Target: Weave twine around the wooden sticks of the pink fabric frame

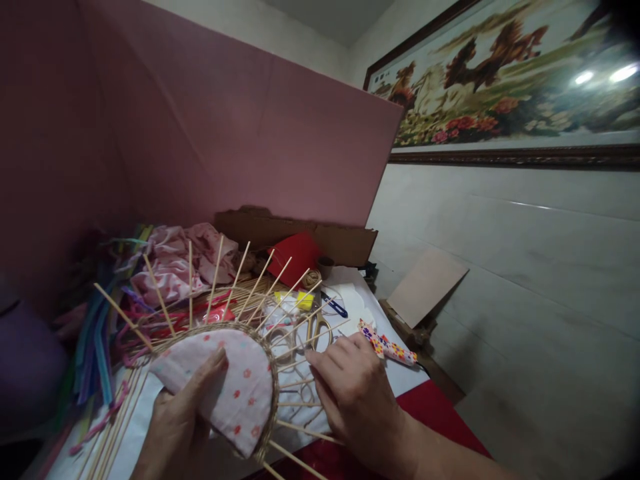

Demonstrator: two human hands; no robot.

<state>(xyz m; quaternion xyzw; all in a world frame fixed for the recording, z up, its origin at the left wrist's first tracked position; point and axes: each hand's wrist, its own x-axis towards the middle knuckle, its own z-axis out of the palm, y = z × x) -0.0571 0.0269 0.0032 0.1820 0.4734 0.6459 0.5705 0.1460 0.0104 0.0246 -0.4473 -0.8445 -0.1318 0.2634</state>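
Observation:
A half-round panel covered in pale cloth with small red flower prints is in my left hand, thumb on its face and fingers behind. Braided twine runs along its curved rim. Thin wooden sticks fan outward from that rim. My right hand is closed in a pinch beside the sticks on the right side of the panel. What lies between its fingertips is too small to make out. Gold-handled scissors lie just beyond that hand.
A flower-patterned glue gun and a dark blue cutter lie on the white-topped table. Behind are pink cloth, a red piece and a cardboard strip. Coloured pipe cleaners hang at left.

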